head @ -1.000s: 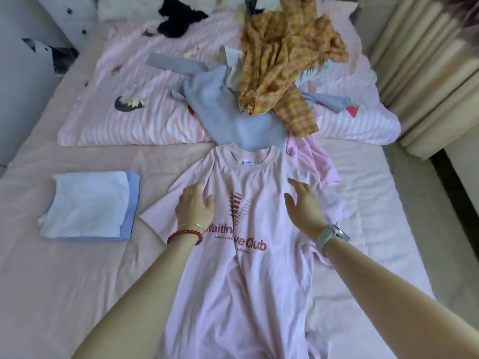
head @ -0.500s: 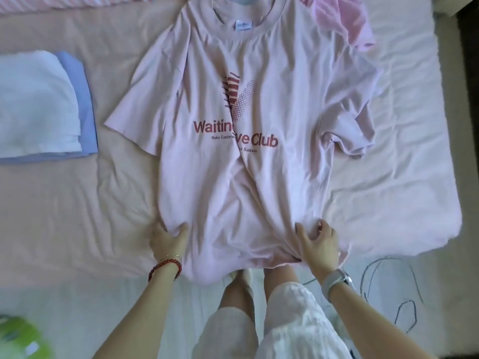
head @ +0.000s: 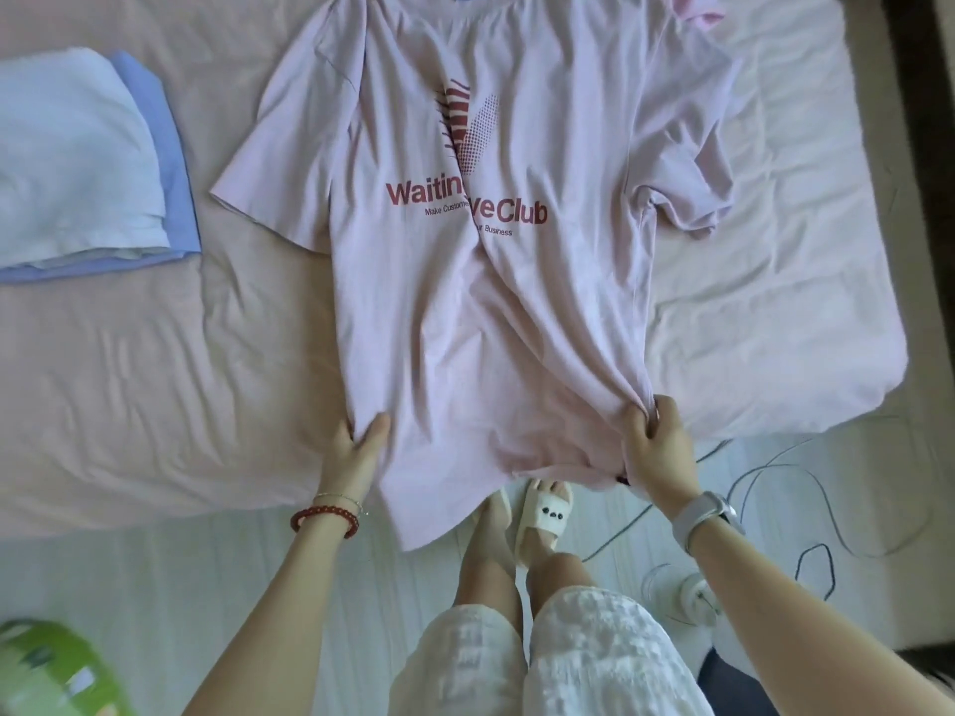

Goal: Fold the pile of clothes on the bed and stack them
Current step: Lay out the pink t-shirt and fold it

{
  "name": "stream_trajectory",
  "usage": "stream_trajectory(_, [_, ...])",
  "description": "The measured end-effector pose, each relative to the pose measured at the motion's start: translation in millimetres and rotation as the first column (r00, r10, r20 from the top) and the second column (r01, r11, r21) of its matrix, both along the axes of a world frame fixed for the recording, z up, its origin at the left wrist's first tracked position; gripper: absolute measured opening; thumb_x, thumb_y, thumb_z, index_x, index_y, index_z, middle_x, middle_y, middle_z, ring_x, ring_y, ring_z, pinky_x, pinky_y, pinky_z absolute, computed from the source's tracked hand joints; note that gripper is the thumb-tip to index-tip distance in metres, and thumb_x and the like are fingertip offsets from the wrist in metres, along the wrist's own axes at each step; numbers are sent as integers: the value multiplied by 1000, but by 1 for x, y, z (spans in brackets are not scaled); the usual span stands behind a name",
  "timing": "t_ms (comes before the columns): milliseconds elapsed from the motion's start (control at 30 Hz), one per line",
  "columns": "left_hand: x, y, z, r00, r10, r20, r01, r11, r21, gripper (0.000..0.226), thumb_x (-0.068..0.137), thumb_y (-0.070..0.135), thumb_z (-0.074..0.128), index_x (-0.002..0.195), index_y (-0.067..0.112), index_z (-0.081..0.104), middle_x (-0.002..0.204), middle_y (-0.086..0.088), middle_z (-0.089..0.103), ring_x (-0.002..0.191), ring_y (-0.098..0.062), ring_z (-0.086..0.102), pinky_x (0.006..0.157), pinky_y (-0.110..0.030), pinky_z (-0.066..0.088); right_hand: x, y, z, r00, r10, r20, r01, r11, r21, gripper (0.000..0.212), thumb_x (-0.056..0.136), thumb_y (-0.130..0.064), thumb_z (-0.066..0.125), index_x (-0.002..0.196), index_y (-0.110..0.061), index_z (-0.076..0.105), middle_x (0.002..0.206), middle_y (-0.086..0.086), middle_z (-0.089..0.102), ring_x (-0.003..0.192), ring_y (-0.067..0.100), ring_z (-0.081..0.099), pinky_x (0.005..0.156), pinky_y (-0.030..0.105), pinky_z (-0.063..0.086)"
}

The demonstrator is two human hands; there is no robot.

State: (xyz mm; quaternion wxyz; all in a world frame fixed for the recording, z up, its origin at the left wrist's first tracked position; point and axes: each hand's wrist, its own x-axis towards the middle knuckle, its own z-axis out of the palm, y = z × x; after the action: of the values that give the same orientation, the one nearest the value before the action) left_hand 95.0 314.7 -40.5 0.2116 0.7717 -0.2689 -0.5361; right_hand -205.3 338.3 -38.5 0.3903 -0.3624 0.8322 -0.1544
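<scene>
- The step in hand looks to be the spreading of one garment before folding: a pale pink T-shirt (head: 480,281) lies front-up on the bed (head: 129,364), its collar toward the far side and its hem hanging over the near edge above the person's feet.
- A long crease runs down through the red printed lettering, and the right sleeve is bunched and curled, so the shirt is not yet flat.
- The left hand (head: 356,447) rests at the shirt's lower left side, thumb lying on top of the fabric and the fingers apparently tucked at or under the edge; whether it pinches or only presses cannot be told for sure.
- The right hand (head: 653,447) is curled tight on a gathered bunch of cloth at the lower right corner, and folds of fabric radiate from that grip.
- The next move probably calls for an even pull outward and toward the person to take out the middle crease, then smoothing the right sleeve before folding the sides in.
- A folded stack (head: 88,167), white over blue, sits on the bed to the left, well apart from the shirt; the finished fold likely belongs there.
</scene>
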Motion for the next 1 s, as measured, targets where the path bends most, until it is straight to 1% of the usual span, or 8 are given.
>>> stream_trajectory(133, [19,4,5,910,-140,389,77,982,173,39,84,39,54,108,8,54,114,-11,61,103,-32,57,85,-35,42,-37,2,8,961,174,-214,-139,976,169,27,94,-33,37,77,-11,38,73,15,57,71,36,52,62,38,38])
stream_trajectory(233, [23,12,1,701,-366,613,205,925,319,51,78,36,58,121,13,44,120,-18,55,105,-39,54,88,-44,44,-57,5,5,859,359,-366,-208,897,390,30,94,-38,36,107,-13,44,105,21,60,94,38,57,74,40,38])
stream_trajectory(333, [3,27,-5,485,-569,665,412,819,400,81,79,33,65,145,22,20,146,-14,27,131,-36,29,104,-50,26,-56,16,0,773,505,-385,-329,837,437,52,89,-33,41,138,-17,29,133,16,43,118,36,45,96,44,32])
stream_trajectory(467, [-41,36,-17,256,-733,631,766,552,330,77,87,32,54,148,30,7,157,-9,-3,142,-34,1,113,-48,18,-29,21,-8,666,631,-398,-587,772,242,65,87,-16,49,147,-19,23,153,12,19,137,33,24,108,52,21])
stream_trajectory(567, [-61,38,-30,125,-869,479,856,338,391,71,93,38,43,148,33,-1,156,-6,-14,142,-33,-10,114,-44,16,-12,17,-19,604,750,-270,-666,661,346,67,92,-23,43,149,-27,7,157,0,-9,144,24,-2,113,50,11])
stream_trajectory(733, [-53,49,-43,164,-984,-68,858,108,502,50,95,36,38,142,23,31,151,-6,25,134,-26,31,107,-38,33,-13,15,-26,695,716,68,-648,583,491,47,97,-28,37,143,-27,30,155,-9,-19,140,24,22,103,45,36])
stream_trajectory(867, [-51,36,-28,237,-964,124,815,267,515,46,96,36,36,140,22,34,143,-4,37,129,-24,38,102,-37,36,-12,-10,-6,811,581,-69,-531,780,331,38,96,-24,36,132,-21,47,148,-1,31,126,22,43,90,32,41])
stream_trajectory(1000, [-72,-11,-4,264,-902,341,836,390,386,41,97,29,37,136,18,39,139,-4,42,126,-24,40,96,-35,37,-19,-40,11,865,494,-90,-466,856,224,37,95,-20,37,130,-19,48,136,5,45,120,26,47,90,33,40])
